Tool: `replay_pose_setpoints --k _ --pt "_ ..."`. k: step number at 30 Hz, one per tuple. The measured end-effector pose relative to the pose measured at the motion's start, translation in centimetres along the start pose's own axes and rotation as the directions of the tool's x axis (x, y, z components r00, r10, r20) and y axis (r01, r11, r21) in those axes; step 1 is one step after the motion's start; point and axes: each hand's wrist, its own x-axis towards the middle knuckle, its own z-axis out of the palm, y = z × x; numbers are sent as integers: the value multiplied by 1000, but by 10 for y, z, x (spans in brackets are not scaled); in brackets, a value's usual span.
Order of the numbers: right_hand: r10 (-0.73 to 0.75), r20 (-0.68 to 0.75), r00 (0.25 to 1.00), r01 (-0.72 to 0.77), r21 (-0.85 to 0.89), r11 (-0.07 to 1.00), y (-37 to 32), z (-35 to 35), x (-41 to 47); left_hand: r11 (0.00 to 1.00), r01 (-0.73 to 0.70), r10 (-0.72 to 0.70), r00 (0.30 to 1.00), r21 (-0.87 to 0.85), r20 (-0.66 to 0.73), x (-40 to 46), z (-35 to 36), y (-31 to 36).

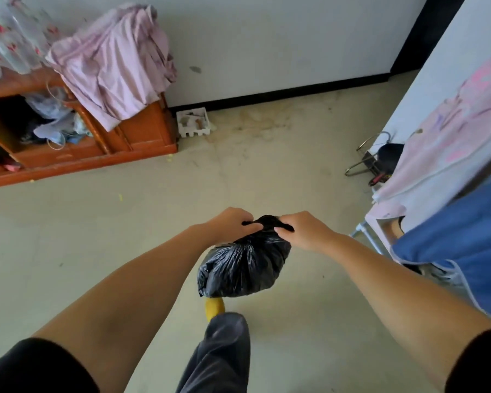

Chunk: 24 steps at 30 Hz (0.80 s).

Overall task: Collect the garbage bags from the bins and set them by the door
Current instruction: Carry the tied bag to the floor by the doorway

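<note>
**Two hands pinch the neck of a black garbage bag above the floor**

Most of the view is pale, stained floor, running back to a white wall with a black skirting strip along its foot. At the left stands an orange-brown wooden cabinet with open compartments stuffed with crumpled plastic and cloth; a pink striped sheet is heaped over its top corner and hangs down its front. On the right edge, a bed or frame is draped with a pink patterned cloth and a blue cloth lower down. A small white foam tray sits on the floor against the wall, just beside the cabinet's end. Near the right-hand cloth lie wire hangers and some dark items, too small to make out.

At centre, the black garbage bag hangs in the air above the floor, full and rounded, its neck gathered at the top. The left hand and the right hand are each closed on a black end of the bag's neck, fingers pinching it, pulling to opposite sides with the knot-like bunch between them. Both forearms are bare, with black sleeves at the lower corners. Below the bag, a grey trouser leg shows with a yellow shoe tip just under the bag's bottom.
</note>
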Motion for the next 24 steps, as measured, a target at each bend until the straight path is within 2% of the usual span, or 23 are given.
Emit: replay_pose_setpoints --k 8,14,24 --pt "92 -64 994 -90 46 995 4 -79 168 996 -90 91 992 -17 86 160 -106 -84" --pt "174 -120 977 -165 79 983 34 -131 272 985 -170 163 977 39 138 278 -169 -116" --pt "117 -115 986 -113 42 993 132 -259 482 991 -132 129 988 22 87 512 -266 -154"
